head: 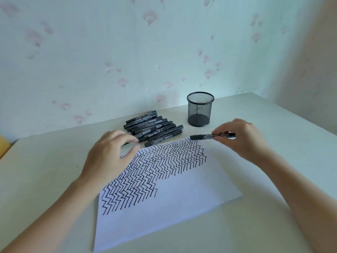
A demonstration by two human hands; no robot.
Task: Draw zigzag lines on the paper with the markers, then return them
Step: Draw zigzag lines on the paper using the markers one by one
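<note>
While marker (212, 136) is pinched at barrel by right hand (240, 139), long axis lies left-right, capped end left. Left hand (111, 152) held loosely spread, empty, above paper (182, 194), near marker pile (155, 128). Mesh cup (200, 109) sits just beyond, nearer right hand.

On my feed the paper (175, 212) is white, its upper part filled with rows of black zigzag lines (164, 161) packed close together, the lower part plain. The markers (155, 127) heaped beyond it are black with pale printed labels I can't read. I see one more black marker (202, 137), its label showing a touch of red, in my right hand (240, 139). The cup (200, 109) is black wire mesh with a solid black base. The table (45, 170) is an off-white cream. The wall (109, 52) is pale blue-green wallpaper scattered with faded pink flowers.
</note>
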